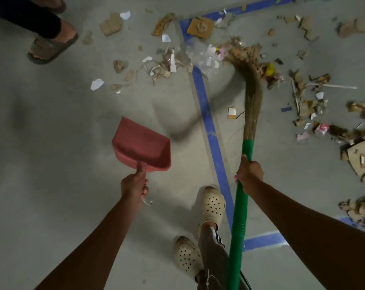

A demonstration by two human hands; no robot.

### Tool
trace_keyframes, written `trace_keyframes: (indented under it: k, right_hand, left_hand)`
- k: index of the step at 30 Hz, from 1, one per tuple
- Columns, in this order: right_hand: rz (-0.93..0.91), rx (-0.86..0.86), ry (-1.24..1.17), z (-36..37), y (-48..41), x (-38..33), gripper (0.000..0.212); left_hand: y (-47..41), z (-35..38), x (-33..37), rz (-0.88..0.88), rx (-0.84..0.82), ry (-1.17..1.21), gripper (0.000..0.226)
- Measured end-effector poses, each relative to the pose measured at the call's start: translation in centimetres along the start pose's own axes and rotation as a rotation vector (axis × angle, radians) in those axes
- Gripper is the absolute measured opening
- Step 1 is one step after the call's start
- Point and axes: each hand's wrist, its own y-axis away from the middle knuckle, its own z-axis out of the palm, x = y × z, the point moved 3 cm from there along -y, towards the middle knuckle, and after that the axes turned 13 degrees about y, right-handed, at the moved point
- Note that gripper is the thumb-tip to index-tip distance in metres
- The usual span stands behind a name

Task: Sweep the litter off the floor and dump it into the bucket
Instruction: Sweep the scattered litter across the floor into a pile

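1. Top left, a bystander's sandalled foot (pixel 52 47) stands near the outermost scraps. A wide stroke could flick paper against it or under it, so I'm watching that edge.
2. The left hand (pixel 134 185) has its fingers curled round the handle of the red dustpan (pixel 142 146), index finger laid along the handle toward the scoop. The pan is empty, mouth pointing away, and looks lifted off the floor (pixel 62 122), though I can't be sure. It sits well apart from the heap. If its lip isn't pressed flat when the sweep arrives, I expect fine bits to slide underneath.
3. The blue tape line (pixel 208 122) runs between pan and broom, with litter lying across its far end. Bristles dragged over it may snag a loose edge.
4. The right hand (pixel 249 174) is wrapped tight round the green handle of the broom (pixel 251 101), just below the bristle bundle. The broom head is blurred and buried in the pile. With one hand driving it, a hard stroke could scatter the light pieces instead of gathering them.
5. The litter (pixel 198 55) is torn cardboard, white paper scraps, clear plastic film and a yellow bit. It is spread in a broad band from top middle to the right edge, where bigger cardboard pieces (pixel 357 155) lie. None is in the pan, and I see no bucket in view.
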Motion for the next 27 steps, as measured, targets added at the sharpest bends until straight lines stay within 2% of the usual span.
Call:
trace_keyframes:
  k: [4, 11, 15, 18, 22, 24, 27]
  right_hand:
    - [-0.029, 0.07, 0.061, -2.5, -0.5, -0.1, 0.059]
    - [-0.163, 0.061, 0.065, -4.6, 0.6, -2.3, 0.047]
    - [-0.268, 0.028, 0.172, -4.1, 1.4, -2.9, 0.042]
    - [-0.296, -0.037, 0.31, -2.7, 1.6, -1.9, 0.047]
    - [-0.195, -0.2, 0.425, -1.0, 1.5, 1.8, 0.051]
    - [-0.085, -0.297, 0.358, -0.5, 1.4, 3.8, 0.053]
    - [0.058, -0.294, 0.19, -0.3, 1.1, 6.0, 0.054]
  left_hand:
    - [0.5, 3.1, 2.0, 0.002, -0.02, -0.02, 0.053]
    - [0.8, 6.2, 5.2, 0.024, -0.024, -0.067, 0.054]
    - [0.3, 6.9, 5.4, 0.013, -0.042, -0.035, 0.053]
    - [0.1, 7.0, 4.2, 0.009, -0.055, -0.076, 0.056]
    - [0.1, 6.6, 2.4, -0.017, -0.089, -0.138, 0.058]
    - [0.0, 6.4, 1.7, -0.028, -0.098, -0.15, 0.059]
    - [0.0, 6.1, 1.1, -0.021, -0.123, -0.164, 0.06]
